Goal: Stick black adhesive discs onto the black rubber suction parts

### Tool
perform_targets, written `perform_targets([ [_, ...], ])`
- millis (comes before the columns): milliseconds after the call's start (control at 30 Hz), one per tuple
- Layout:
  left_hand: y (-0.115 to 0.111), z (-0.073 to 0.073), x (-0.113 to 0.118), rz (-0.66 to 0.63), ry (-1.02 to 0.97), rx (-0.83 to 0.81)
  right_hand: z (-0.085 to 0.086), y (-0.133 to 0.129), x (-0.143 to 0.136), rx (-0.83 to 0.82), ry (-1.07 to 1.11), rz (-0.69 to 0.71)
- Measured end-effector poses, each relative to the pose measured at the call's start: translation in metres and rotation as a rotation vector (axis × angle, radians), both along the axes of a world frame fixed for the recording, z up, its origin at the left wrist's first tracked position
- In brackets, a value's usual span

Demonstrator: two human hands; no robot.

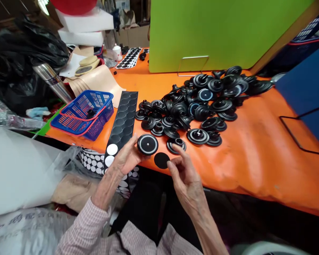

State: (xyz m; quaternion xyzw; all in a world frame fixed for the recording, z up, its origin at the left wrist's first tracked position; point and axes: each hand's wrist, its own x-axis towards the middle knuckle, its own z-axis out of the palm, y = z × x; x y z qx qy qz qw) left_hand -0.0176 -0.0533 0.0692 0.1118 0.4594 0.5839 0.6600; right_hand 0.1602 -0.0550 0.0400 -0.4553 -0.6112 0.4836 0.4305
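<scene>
My left hand point(128, 156) grips a round black disc part point(147, 144) by its rim, its flat face with a pale ring and small centre dot turned toward me. Between the thumb and a finger of my right hand point(185, 171) is the edge of a thin black round sticker point(161, 160). The sticker is just right of and below the disc, apart from it. Beside my left hand lies a sheet of black round stickers point(124, 113), with white circles bared at its near end. Just beyond my right fingertips rests another black disc part point(172, 144) with a raised stem.
A heap of black disc parts point(179, 109) spreads over the orange tabletop point(257, 141). To the left stand a blue basket point(95, 124) with a red handle and a steel flask point(53, 82). A green panel point(202, 32) rises behind; a blue panel point(305, 81) stands right.
</scene>
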Motion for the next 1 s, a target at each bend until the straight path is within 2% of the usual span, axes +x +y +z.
perform_targets([
  [133, -0.010, -0.003, 0.006, -0.036, 0.038, 0.091, 0.010, 0.001, -0.004, -0.140, 0.180, -0.005],
  [267, -0.023, -0.005, 0.007, -0.062, 0.115, 0.096, 0.012, 0.002, -0.007, -0.344, 0.271, 0.008],
  [467, -0.035, -0.006, 0.005, -0.110, 0.101, 0.132, 0.006, -0.001, -0.024, -0.239, 0.252, -0.113],
  [633, -0.038, -0.008, 0.007, -0.140, 0.109, 0.134, 0.004, -0.007, -0.036, -0.244, 0.246, -0.188],
  [1000, -0.039, -0.009, 0.008, -0.173, 0.147, 0.145, -0.005, -0.011, -0.042, -0.260, 0.261, -0.208],
])
